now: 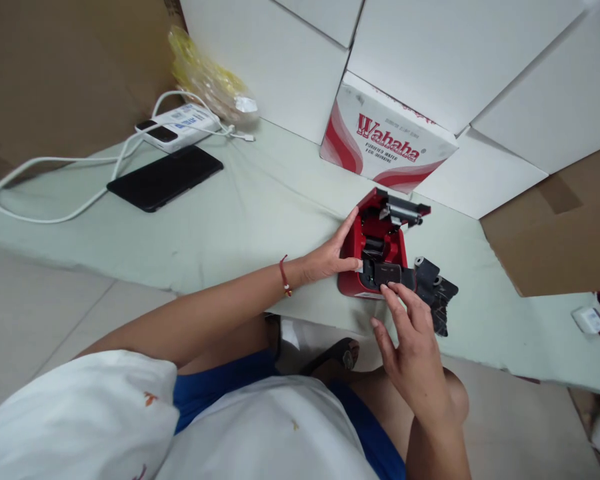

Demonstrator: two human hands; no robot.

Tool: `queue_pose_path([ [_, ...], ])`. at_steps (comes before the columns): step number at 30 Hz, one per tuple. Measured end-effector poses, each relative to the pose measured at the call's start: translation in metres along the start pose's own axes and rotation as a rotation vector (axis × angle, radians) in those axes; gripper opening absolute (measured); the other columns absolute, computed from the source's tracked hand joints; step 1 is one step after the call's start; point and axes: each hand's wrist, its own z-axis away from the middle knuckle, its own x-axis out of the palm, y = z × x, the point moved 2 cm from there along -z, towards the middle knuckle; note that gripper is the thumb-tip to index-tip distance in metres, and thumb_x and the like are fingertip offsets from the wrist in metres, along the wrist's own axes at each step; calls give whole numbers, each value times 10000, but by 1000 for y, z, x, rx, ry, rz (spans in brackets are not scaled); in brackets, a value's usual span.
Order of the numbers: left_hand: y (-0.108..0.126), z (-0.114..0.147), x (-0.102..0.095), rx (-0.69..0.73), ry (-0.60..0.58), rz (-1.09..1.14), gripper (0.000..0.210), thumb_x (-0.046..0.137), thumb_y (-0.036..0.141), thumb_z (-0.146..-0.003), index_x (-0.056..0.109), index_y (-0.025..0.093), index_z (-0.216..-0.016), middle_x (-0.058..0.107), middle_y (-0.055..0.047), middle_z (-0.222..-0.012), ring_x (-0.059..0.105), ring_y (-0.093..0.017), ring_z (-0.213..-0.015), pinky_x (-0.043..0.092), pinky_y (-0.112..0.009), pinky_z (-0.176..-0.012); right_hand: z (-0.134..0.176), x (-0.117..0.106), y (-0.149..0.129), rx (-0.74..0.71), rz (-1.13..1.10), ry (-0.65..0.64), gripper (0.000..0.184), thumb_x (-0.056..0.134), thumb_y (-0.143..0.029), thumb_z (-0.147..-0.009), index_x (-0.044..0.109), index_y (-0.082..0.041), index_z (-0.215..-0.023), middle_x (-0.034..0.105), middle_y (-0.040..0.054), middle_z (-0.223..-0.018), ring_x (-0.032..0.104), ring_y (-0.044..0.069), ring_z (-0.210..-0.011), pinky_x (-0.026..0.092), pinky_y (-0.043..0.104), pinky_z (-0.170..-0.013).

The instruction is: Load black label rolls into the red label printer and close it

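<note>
A red label printer sits on the pale green surface with its lid raised. Inside it a dark roll is visible, with a black strip lying across the front of the opening. My left hand grips the printer's left side, the thumb over the front edge near a small pale piece. With fingers apart, my right hand reaches its fingertips to the front edge beside the strip; whether they press on it I cannot tell. Black rolls and crumpled dark strips lie right of the printer.
A black phone, a white device with a long white cable and a yellow-clear plastic bag lie at the left. A Wahaha water carton stands behind the printer against white boxes. A brown carton stands at the right.
</note>
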Motion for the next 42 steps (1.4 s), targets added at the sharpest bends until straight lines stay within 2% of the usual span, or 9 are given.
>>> queue_pose_path([
  [8, -8, -2, 0, 28, 59, -40, 1112, 759, 484, -824, 70, 289, -1675, 47, -82, -1777, 72, -343, -1644, 101, -531, -1357, -63, -47, 31, 75, -49, 11, 262, 566, -375, -1024, 720, -255, -1199, 753, 78, -1136, 712, 236, -998, 567, 394, -893],
  [15, -21, -6, 0, 42, 100, -72, 1150, 780, 478, -782, 83, 255, -1670, 92, -133, -1764, 86, -369, -1638, 99, -575, -1346, -157, 8, 49, 106, 215, -462, 364, 597, -239, -937, 724, -257, -1278, 755, 80, -1253, 707, 264, -1063, 530, 375, -875],
  [20, -25, -8, 0, 65, 109, -66, 1151, 793, 467, -769, 97, 268, -1664, 110, -135, -1760, 105, -381, -1631, 99, -593, -1339, -171, 23, 42, 143, 350, -541, 335, 681, -216, -834, 768, -229, -1157, 779, 120, -1089, 706, 271, -920, 508, 347, -750],
  [25, -13, -4, -1, 45, 87, -79, 1063, 733, 409, -822, 101, 267, -1665, 97, -124, -1763, 97, -371, -1633, 96, -593, -1340, -136, -43, 42, 92, 92, -476, 371, 601, -365, -946, 716, -232, -1272, 759, 93, -1131, 697, 239, -925, 539, 346, -809],
  [29, -10, -4, -1, 40, 84, -70, 1052, 729, 374, -812, 122, 265, -1664, 105, -114, -1762, 90, -371, -1632, 97, -587, -1343, -96, -114, 71, 291, -108, -361, 519, 605, -595, -935, 683, -261, -1325, 772, 66, -1029, 701, 239, -839, 565, 338, -692],
  [31, -11, -4, -1, 55, 78, -56, 1038, 718, 360, -817, 123, 279, -1664, 99, -103, -1764, 85, -368, -1633, 95, -589, -1343, -85, -128, 91, 359, -105, -333, 536, 626, -609, -910, 692, -257, -1310, 774, 80, -1075, 712, 259, -892, 579, 356, -729],
  [33, -10, -4, -1, 73, 72, -53, 1026, 713, 349, -824, 122, 307, -1661, 101, -89, -1765, 86, -369, -1633, 87, -601, -1340, -82, -119, 110, 397, -87, -390, 516, 648, -583, -886, 711, -244, -1270, 778, 90, -1113, 719, 276, -933, 582, 383, -790],
  [37, -8, -4, -2, 88, 76, -71, 1015, 717, 345, -823, 134, 332, -1654, 129, -78, -1760, 89, -371, -1630, 95, -600, -1337, -89, -59, 130, 404, -54, -524, 329, 659, -416, -851, 770, -220, -1090, 798, 78, -1050, 727, 271, -920, 564, 392, -846],
  [42, -5, -4, -3, 54, 59, -87, 999, 706, 374, -832, 141, 309, -1653, 120, -84, -1760, 68, -366, -1633, 63, -576, -1344, -93, -8, 136, 436, -33, -408, 401, 614, -320, -855, 751, -195, -1211, 780, 95, -1140, 713, 231, -938, 540, 347, -852],
])
